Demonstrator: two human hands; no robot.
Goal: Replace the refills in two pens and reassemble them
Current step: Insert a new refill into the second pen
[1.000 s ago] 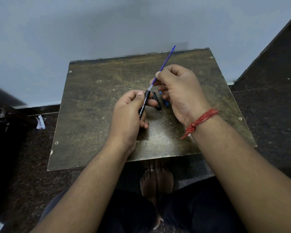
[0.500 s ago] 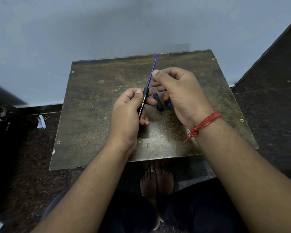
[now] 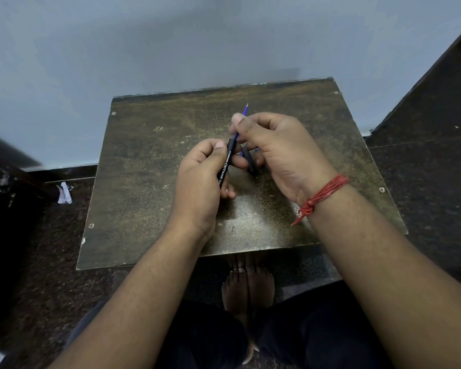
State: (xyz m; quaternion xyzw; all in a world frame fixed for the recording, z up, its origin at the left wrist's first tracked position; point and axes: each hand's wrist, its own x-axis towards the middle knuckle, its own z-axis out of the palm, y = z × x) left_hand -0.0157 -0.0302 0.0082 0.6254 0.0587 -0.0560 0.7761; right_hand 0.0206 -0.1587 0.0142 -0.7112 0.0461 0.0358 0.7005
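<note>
Left hand (image 3: 200, 179): fingers curled round the black pen barrel (image 3: 225, 166), held above the worktop (image 3: 144, 155) centre.
Right hand (image 3: 274, 150): blue refill (image 3: 244, 111) pinched between thumb and fingers just above the barrel mouth.
Refill: seated partly in the barrel, tip pointing toward 12 o'clock.
Loose parts: a black pen piece (image 3: 249, 162) and a blue-marked item lie beneath the right hand, largely hidden.
Wrist: red thread (image 3: 321, 197) tied, at 4 o'clock of the pen.

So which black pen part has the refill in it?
The barrel with white lettering, gripped by the left hand; the blue refill sticks out of its top. The other black piece lies on the table.
</note>
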